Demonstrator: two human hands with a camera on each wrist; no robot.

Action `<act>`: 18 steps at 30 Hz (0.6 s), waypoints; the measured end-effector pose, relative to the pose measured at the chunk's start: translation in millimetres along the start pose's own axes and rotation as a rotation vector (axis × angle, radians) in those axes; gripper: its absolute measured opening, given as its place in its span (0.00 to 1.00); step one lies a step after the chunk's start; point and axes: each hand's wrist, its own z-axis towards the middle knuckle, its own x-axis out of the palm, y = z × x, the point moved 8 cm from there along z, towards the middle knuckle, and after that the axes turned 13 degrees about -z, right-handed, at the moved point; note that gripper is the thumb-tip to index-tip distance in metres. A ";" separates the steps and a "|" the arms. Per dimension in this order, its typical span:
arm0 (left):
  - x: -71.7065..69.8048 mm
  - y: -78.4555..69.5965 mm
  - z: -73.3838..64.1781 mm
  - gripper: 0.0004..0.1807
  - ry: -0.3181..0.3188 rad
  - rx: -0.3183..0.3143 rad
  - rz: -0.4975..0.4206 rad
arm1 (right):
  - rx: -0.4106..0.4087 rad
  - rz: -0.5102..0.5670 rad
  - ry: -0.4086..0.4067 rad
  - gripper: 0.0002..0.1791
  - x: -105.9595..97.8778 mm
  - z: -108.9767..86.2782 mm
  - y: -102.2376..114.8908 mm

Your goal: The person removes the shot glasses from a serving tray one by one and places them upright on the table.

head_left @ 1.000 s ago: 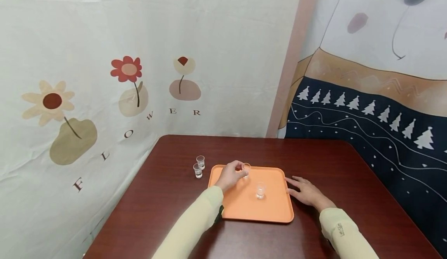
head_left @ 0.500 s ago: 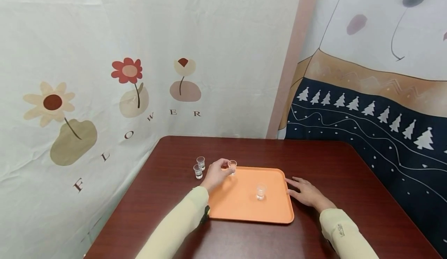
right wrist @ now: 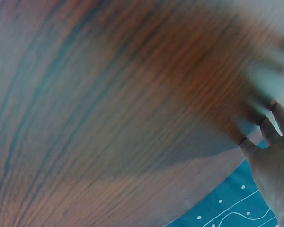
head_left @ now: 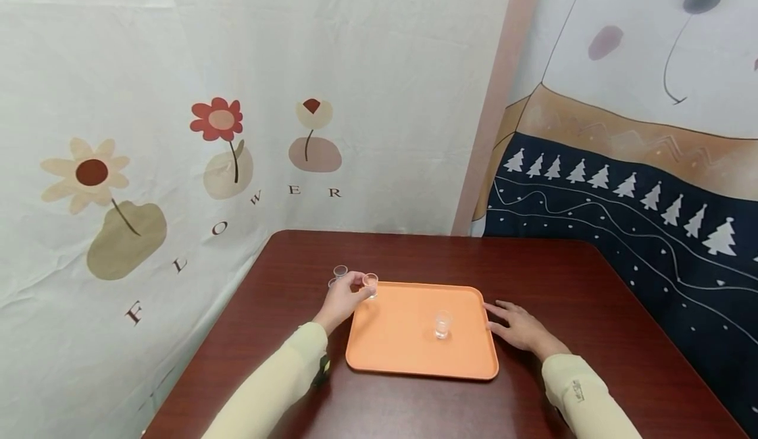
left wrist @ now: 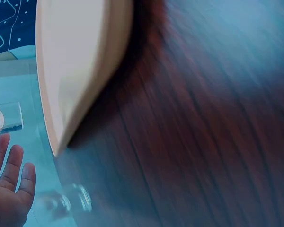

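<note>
The right hand (head_left: 521, 327) touches the right edge of the tray (head_left: 403, 353), its fingers apart. The left hand (head_left: 342, 299) pinches a small cup (head_left: 370, 284) upright by the tray's far left corner; two more cups (head_left: 340, 272) peek out behind.

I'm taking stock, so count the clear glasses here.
4: a held glass in the left hand; another glass on the orange tray; a far glass and a near glass, partly hidden by that hand.
</note>
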 end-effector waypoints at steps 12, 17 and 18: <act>-39.7 13.4 -18.6 0.17 -0.057 -0.012 0.035 | 0.002 0.000 0.003 0.33 1.8 -0.6 0.0; -51.8 20.2 -28.9 0.16 -0.075 -0.028 0.049 | 0.003 0.001 0.006 0.33 -0.2 -1.2 0.7; -53.7 21.2 -30.7 0.16 -0.074 -0.028 0.051 | 0.003 -0.001 0.006 0.33 -0.6 -1.3 0.8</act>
